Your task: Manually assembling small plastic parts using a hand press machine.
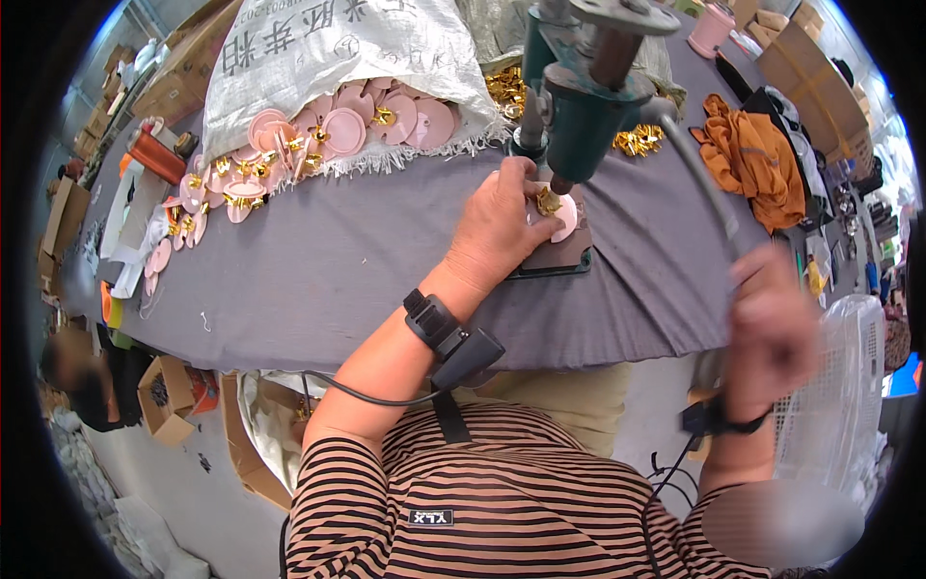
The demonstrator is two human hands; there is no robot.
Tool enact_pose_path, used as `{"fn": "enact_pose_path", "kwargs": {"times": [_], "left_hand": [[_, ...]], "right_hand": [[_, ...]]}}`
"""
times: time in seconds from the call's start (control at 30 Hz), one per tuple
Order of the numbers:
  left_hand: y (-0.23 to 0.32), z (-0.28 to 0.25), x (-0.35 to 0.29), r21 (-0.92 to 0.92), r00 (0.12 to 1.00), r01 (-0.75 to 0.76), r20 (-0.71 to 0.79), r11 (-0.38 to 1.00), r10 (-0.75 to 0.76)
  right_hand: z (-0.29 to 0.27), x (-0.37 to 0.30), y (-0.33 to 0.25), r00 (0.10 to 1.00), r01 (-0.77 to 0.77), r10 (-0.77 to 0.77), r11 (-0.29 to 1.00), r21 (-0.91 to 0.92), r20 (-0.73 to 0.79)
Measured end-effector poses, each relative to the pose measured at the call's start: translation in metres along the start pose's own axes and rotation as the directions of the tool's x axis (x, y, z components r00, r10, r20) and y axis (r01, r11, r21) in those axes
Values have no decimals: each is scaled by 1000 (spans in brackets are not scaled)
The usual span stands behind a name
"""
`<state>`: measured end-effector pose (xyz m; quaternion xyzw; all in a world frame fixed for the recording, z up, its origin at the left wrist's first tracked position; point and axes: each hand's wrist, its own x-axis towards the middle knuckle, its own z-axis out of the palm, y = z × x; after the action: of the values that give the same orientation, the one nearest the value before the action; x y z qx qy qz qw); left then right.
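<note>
My left hand (497, 224) is closed in a pinch on a small gold metal piece (548, 201). It holds that piece against a pale pink disc (567, 220) on the base plate (555, 255) of a green hand press (593, 116). The press's ram tip hangs just above the disc. To the right, my right hand (772, 323) is closed at the lower end of the press lever (699, 169). Both hand and lever are smeared by motion, and the lever's end is hidden in the fist.
A white woven sack (347, 58) spills pink discs with gold pieces (342, 130) over the grey tablecloth (386, 236). Loose gold pieces (639, 141) lie behind the press. An orange cloth (757, 159) is at the right, above a white plastic crate (830, 405). A cardboard box (166, 398) stands on the floor.
</note>
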<state>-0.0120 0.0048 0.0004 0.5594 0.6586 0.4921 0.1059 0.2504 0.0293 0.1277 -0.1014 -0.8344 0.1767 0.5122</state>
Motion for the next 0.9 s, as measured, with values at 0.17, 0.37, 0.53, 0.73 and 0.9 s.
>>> {"fn": "enact_pose_path", "kwargs": {"times": [0.17,0.37,0.53,0.73,0.9], "left_hand": [[2,12,4,-29,991,-131,6,991,131],[-6,8,2,10,997,-69,-34,998,70],[-15,-4,-4,6,992,-37,-123,999,38],[-69,-148,-52,235,970,230,20,944,-242],[-99,-140,39,295,987,35,-162,955,14]], "right_hand": [[15,-35,7,976,108,-70,977,-182,205],[-28,141,-3,982,84,14,859,-505,188],[-32,283,131,778,-526,247,760,383,578],[22,262,41,835,-533,512,844,63,201],[17,265,66,784,-582,426,756,298,450]]}}
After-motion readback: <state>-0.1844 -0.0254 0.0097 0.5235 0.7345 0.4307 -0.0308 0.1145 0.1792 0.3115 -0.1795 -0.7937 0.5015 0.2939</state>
